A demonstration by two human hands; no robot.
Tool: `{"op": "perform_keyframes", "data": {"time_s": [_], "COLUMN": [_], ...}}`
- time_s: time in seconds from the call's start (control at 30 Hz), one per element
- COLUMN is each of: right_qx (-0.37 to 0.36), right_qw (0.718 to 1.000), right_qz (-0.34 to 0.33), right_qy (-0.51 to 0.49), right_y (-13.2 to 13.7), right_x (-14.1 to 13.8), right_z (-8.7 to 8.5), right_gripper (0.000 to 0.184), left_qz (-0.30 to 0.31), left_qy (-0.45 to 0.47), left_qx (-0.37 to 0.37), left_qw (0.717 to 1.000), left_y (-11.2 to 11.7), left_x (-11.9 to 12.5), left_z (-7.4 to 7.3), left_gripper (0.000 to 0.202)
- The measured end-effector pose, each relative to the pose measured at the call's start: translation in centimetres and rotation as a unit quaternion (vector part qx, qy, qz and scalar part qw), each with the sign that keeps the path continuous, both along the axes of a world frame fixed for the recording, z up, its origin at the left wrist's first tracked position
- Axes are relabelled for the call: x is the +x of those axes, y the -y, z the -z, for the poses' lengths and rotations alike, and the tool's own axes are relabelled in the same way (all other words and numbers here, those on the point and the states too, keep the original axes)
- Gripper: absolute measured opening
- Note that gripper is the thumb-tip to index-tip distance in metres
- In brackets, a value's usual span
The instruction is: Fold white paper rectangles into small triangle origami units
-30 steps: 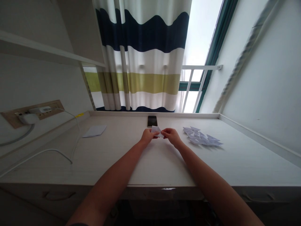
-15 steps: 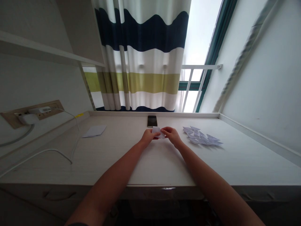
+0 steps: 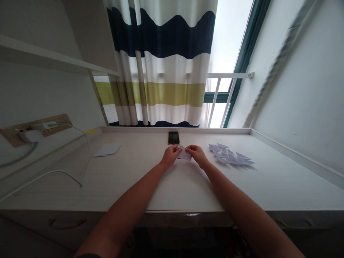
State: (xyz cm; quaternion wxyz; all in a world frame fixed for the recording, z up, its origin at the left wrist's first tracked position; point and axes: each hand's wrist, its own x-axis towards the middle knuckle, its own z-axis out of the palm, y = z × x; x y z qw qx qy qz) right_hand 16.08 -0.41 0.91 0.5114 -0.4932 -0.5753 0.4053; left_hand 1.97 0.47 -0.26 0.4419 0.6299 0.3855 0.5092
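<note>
Between my two hands is a small piece of white paper [image 3: 184, 154], held just above the desk. My left hand [image 3: 171, 155] pinches its left side, thumb on top. At its upper right, the fingertips of my right hand [image 3: 196, 153] close on the paper. Whether the sheet has folds in it is too small to tell. Just beyond my hands lies a dark-screened phone [image 3: 173, 138]. To the right rests a pile of pointed, folded white paper pieces [image 3: 230, 155].
A stack of flat white paper [image 3: 107, 149] lies on the left of the white desk [image 3: 185, 193]. White cables [image 3: 67, 172] run across the desk's left side from a wall socket [image 3: 37, 129]. A raised rim borders the back, below a striped curtain [image 3: 161, 71].
The paper has shifted slightly to the right and turned between my hands, and the fingers of both hands have changed their hold a little. Everything else lies as before.
</note>
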Motion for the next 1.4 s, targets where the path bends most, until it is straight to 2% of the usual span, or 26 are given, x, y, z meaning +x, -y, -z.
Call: {"op": "perform_keyframes", "data": {"time_s": [0.13, 0.43, 0.6, 0.77, 1.03, 1.2, 1.4], "right_qx": [0.002, 0.000, 0.006, 0.004, 0.013, 0.018, 0.027], "right_qw": [1.000, 1.000, 1.000, 1.000, 1.000, 1.000, 1.000], "right_qz": [-0.007, 0.001, -0.002, 0.005, 0.022, 0.015, 0.001], "right_qy": [0.000, 0.000, -0.007, -0.018, -0.019, -0.019, -0.008], "right_y": [-0.15, -0.15, -0.16, -0.04, -0.01, -0.07, -0.46], "right_x": [0.00, -0.03, -0.08, -0.02, 0.07, 0.09, 0.31], "right_z": [0.24, 0.13, 0.18, -0.01, -0.14, 0.13, 0.66], "right_gripper": [0.020, 0.016, 0.017, 0.017, 0.017, 0.019, 0.025], "left_qz": [-0.014, -0.035, -0.058, -0.036, -0.015, 0.004, -0.002], "left_qy": [-0.014, -0.048, -0.069, -0.068, -0.035, -0.029, -0.018], "left_qx": [0.017, 0.053, 0.086, 0.118, 0.122, 0.094, 0.048], "left_qw": [1.000, 0.997, 0.992, 0.990, 0.992, 0.995, 0.999], "left_y": [0.10, 0.09, 0.23, 0.54, 0.66, 0.83, 0.52], "left_x": [0.05, -0.04, -0.14, -0.23, -0.31, -0.12, -0.18], "left_z": [-0.17, 0.03, -0.12, -0.26, -0.34, -0.56, -0.58], "left_gripper": [0.020, 0.030, 0.026, 0.025, 0.021, 0.024, 0.025]}}
